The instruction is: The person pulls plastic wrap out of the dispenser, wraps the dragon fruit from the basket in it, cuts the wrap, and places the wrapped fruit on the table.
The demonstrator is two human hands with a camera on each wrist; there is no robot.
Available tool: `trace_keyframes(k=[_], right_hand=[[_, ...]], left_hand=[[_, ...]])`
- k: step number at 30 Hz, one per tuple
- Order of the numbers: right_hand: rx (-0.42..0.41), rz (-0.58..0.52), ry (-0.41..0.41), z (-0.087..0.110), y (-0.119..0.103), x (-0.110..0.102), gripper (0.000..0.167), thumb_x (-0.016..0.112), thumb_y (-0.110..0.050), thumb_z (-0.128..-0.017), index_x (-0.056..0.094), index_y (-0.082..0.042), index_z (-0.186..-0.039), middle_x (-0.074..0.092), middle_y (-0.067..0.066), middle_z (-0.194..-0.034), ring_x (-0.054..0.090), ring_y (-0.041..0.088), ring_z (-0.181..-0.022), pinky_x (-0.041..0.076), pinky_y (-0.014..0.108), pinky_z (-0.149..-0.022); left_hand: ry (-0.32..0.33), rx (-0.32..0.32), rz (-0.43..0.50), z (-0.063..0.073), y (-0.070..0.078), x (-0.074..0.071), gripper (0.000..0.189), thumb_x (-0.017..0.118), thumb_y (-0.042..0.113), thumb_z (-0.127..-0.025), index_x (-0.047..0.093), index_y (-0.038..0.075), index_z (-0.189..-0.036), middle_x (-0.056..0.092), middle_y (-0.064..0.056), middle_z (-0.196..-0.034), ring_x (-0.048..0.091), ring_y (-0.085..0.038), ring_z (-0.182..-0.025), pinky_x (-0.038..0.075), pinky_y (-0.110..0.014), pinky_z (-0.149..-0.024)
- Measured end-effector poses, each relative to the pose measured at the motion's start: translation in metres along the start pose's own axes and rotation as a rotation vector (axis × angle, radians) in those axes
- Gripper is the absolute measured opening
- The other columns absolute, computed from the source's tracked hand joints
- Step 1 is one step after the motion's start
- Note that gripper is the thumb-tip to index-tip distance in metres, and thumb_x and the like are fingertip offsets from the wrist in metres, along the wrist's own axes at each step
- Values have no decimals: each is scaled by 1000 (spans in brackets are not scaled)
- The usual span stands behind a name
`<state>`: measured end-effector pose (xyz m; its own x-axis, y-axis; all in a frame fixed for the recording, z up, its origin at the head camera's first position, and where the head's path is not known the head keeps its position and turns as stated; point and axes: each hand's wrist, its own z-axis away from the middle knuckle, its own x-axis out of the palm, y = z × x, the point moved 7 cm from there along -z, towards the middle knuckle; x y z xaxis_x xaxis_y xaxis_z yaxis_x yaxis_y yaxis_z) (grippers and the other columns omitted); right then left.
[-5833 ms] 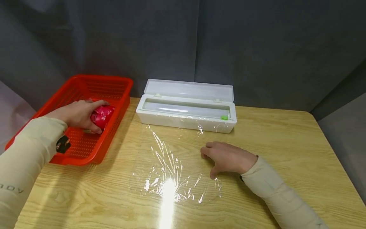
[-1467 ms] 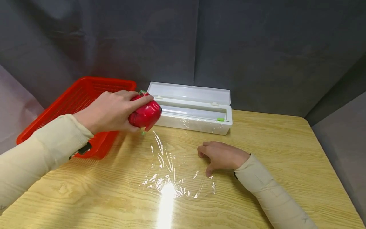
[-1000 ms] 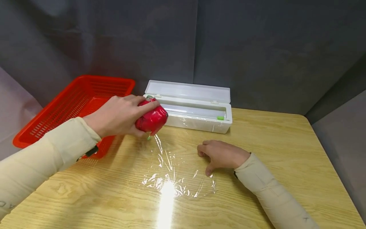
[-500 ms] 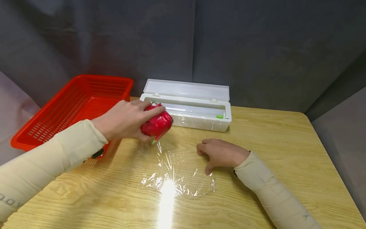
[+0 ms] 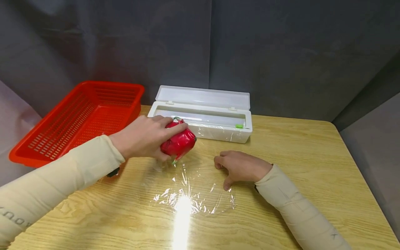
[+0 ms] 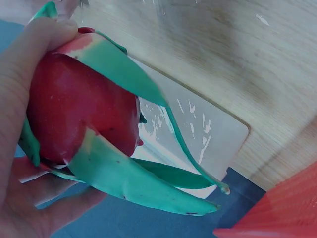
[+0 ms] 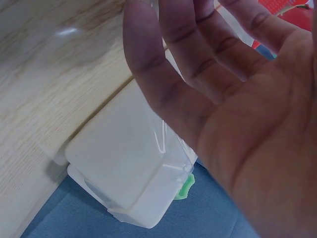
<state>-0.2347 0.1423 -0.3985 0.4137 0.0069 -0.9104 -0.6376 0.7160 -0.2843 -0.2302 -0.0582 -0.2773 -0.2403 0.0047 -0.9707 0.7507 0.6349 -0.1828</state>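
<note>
My left hand (image 5: 147, 137) grips a red dragon fruit (image 5: 181, 140), held over the rear part of a sheet of plastic wrap (image 5: 193, 203). Long green scales (image 6: 116, 168) stick out from the fruit in the left wrist view. The wrap lies wrinkled and shiny on the wooden table, running forward from a white dispenser box (image 5: 218, 133). At the sheet's right edge my right hand (image 5: 243, 167) rests with loosely bent fingers, thumb tip down at the film. In the right wrist view its fingers (image 7: 148, 64) hold nothing, and their tips are cut off by the frame.
The dispenser's lid (image 5: 203, 97) stands up behind it, with a wrap roll inside and a green slider (image 5: 239, 126) at the right end. A red perforated basket (image 5: 140, 97) stands at the left, below my left forearm's line. A grey curtain (image 5: 281, 59) hangs behind the table.
My left hand has lifted the dragon fruit out of the red basket and carried it right and toward me, over the wrap. My right hand has stayed almost in place.
</note>
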Motion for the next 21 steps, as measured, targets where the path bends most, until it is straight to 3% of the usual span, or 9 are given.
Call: trace_keyframes(k=[12,21], right_hand=[[15,-12,-12,2,-1,1,51,97,-27,-66,58,-16,-97,54,1,-86,48,14,-75,43,28,-70],[22,-6,-18,2,-2,2,51,97,-28,-67,60,-16,-100,56,0,-88,49,14,-76,45,28,-71]], left_hand=[[33,54,-13,-4,17,11,85,90,50,-67,53,19,-137,73,-9,-104,73,-25,-85,64,-40,-65],[26,80,-28,-7,31,21,88,89,56,-67,52,22,-138,70,-9,-111,73,-23,-88,64,-37,-65]])
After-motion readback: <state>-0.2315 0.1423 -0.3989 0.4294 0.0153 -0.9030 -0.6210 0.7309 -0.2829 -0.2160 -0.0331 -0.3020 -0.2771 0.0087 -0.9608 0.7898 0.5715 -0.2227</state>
